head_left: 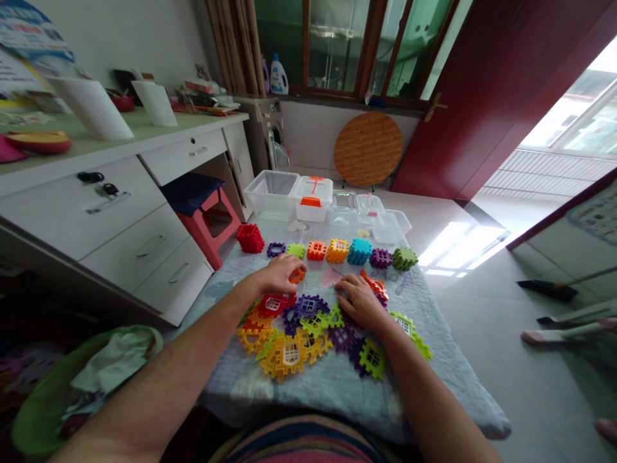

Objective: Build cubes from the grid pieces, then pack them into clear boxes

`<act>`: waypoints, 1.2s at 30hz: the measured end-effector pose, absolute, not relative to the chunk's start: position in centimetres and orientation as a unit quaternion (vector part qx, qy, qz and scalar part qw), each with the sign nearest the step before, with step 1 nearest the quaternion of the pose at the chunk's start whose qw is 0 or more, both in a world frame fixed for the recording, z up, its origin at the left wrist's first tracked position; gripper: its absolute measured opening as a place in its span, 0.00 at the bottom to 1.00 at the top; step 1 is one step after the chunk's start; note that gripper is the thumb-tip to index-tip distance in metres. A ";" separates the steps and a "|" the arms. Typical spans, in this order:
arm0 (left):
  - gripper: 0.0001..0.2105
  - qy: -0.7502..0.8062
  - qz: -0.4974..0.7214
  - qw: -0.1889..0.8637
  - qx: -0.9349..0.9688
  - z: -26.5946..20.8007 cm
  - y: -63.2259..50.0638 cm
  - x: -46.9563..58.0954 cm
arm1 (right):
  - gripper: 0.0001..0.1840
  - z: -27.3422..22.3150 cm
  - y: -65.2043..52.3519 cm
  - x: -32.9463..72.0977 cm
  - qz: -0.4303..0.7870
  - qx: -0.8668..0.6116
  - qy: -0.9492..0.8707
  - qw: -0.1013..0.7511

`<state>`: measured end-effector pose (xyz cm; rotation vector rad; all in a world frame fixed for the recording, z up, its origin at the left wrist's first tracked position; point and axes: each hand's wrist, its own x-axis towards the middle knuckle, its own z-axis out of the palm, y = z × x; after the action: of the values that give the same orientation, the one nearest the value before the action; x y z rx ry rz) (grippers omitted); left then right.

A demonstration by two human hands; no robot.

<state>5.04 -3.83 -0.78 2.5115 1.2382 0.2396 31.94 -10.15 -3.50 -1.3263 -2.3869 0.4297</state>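
Note:
My left hand (280,273) is closed on an orange plastic building tile (297,276) above the near side of the cloth. Palm down over the pile, my right hand (360,301) has its fingers apart; what lies under its palm is partly hidden. Beside that hand are orange tiles (376,285) and dark purple tiles (342,337). A red tile (272,305) lies below my left hand, with yellow tiles (291,353) closer to me. A lime green tile (373,359) sits near my right forearm. Beyond both hands runs a row of assembled cubes, including a red cube (250,238) and a blue cube (360,251).
Clear plastic bins (272,193) and an orange-latched box (313,198) stand at the table's far end. A pink stool (212,225) and white drawers (139,247) are to the left. A green basket (29,405) sits low at left; a broom (547,289) lies right.

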 end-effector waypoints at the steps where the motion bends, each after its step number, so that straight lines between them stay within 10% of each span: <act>1: 0.23 0.431 0.078 0.173 0.882 -0.6 -3.8 4.8 | 0.12 -3.5 -10.2 31.9 0.153 -0.471 -0.848 0.188; 23: 0.19 0.385 -0.077 0.098 0.914 1.0 -2.4 5.6 | 0.11 -3.4 -10.3 31.9 0.152 -0.472 -0.847 0.191; 36: 0.22 0.442 0.067 0.006 0.894 3.6 -0.1 8.6 | 0.11 -3.5 -10.3 31.9 0.158 -0.473 -0.844 0.195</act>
<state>8.55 -0.12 3.65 2.7991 1.3842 0.2094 31.88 -10.34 -3.50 -1.3260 -2.3665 0.4440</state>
